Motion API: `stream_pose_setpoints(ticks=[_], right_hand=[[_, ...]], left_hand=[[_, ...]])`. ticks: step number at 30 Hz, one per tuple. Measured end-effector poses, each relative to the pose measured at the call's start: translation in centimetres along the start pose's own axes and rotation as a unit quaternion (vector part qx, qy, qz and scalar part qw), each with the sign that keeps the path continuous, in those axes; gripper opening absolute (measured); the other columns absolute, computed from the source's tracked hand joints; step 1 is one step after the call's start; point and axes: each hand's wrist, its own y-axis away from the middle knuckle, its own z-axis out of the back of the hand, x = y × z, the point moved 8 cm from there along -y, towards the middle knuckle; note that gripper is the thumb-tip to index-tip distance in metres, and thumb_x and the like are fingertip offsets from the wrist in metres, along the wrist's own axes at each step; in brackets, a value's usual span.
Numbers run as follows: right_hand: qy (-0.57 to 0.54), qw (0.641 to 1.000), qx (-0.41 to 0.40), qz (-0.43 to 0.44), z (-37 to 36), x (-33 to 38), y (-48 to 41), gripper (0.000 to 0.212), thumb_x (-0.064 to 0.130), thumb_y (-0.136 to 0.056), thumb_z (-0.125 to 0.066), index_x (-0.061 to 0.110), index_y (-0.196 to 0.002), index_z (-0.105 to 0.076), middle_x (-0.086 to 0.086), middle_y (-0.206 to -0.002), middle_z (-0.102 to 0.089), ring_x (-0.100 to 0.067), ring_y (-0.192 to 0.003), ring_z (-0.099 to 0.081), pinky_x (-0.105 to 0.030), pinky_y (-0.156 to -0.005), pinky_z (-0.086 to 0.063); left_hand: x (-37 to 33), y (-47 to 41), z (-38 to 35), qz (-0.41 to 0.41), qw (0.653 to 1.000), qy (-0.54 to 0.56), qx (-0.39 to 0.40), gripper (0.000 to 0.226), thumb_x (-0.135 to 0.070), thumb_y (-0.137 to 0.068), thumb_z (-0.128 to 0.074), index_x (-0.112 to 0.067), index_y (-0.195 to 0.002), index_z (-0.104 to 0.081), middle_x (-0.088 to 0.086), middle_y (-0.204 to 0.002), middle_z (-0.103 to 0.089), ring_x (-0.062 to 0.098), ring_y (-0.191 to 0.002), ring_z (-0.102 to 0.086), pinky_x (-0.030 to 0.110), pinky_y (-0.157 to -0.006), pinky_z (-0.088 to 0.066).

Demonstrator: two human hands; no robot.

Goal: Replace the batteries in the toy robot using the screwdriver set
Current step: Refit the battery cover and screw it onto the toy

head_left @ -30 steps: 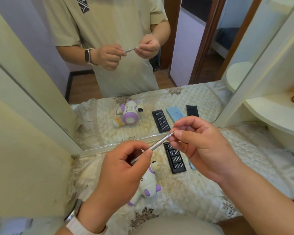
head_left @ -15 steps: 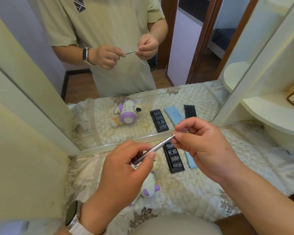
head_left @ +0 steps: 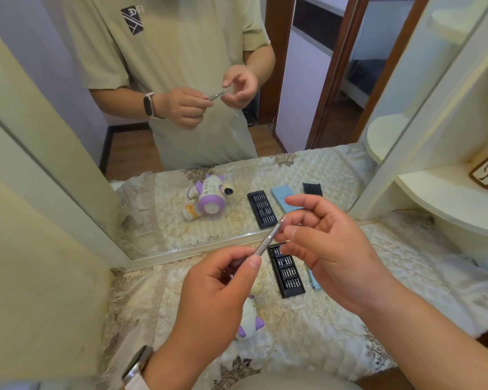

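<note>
While the left hand (head_left: 217,288), with a pale-strapped watch (head_left: 137,367) on its wrist, hovers nearest the body above the quilted surface (head_left: 321,333), its thumb and curled fingers grip the lower end of a slim silver screwdriver (head_left: 266,243). The tool slants up and away toward the right hand (head_left: 330,254), which is held a little farther out and higher. Its forefinger reaches past the tip and its thumb lies just beside the shaft, the other fingers loosely bent. Whether that hand actually pinches the tip cannot be told.

Directly under the left hand lies the toy robot (head_left: 250,315), white with purple parts, resting on the cloth and mostly hidden by the knuckles and palm. It touches neither hand. Just beyond it, below the right hand's fingers, a black bit case (head_left: 286,274) lies open, rows of bits showing, with a light blue box (head_left: 312,280) close along its far side, partly covered by the right palm.

Past both hands the surface meets the lower rim of a mirror (head_left: 197,247), which repeats the toy, the case and the two hands at the screwdriver. Off beyond the right hand stands a cream shelf (head_left: 448,198).
</note>
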Motion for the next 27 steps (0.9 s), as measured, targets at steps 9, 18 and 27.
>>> stream_pose_setpoints(ticks=[9,18,27], right_hand=[[0.137,0.989,0.026,-0.047,-0.9,-3.1,0.4,0.013,0.007,-0.091,-0.06,0.005,-0.098,-0.071,-0.024,-0.085,-0.067,-0.02,-0.075,-0.062,-0.04,-0.085,-0.056],[0.169,0.985,-0.024,-0.02,1.1,-3.0,-0.3,0.005,0.01,-0.088,-0.065,0.013,-0.085,-0.068,-0.004,-0.079,-0.066,-0.012,-0.075,-0.059,-0.029,-0.073,-0.052],[0.153,0.986,-0.043,-0.046,3.1,-4.1,-0.3,0.011,0.006,-0.091,-0.06,0.012,-0.084,-0.064,-0.005,-0.069,-0.067,-0.014,-0.065,-0.06,-0.025,-0.06,-0.051]], left_hand=[[3.2,-0.6,-3.3,0.18,0.963,0.199,0.028,0.017,-0.03,-0.071,-0.067,-0.023,-0.078,-0.08,0.002,-0.073,-0.066,0.012,-0.066,-0.055,0.027,-0.061,-0.038],[5.8,-1.5,-2.6,0.137,0.989,0.041,-0.025,0.01,-0.023,-0.091,-0.068,-0.022,-0.086,-0.076,-0.003,-0.084,-0.072,0.007,-0.077,-0.063,0.024,-0.071,-0.048],[19.7,-1.4,3.1,0.273,0.911,-0.299,-0.075,0.103,-0.068,-0.071,-0.074,-0.015,-0.149,-0.033,0.015,-0.143,-0.046,0.035,-0.125,-0.053,0.045,-0.1,-0.046]])
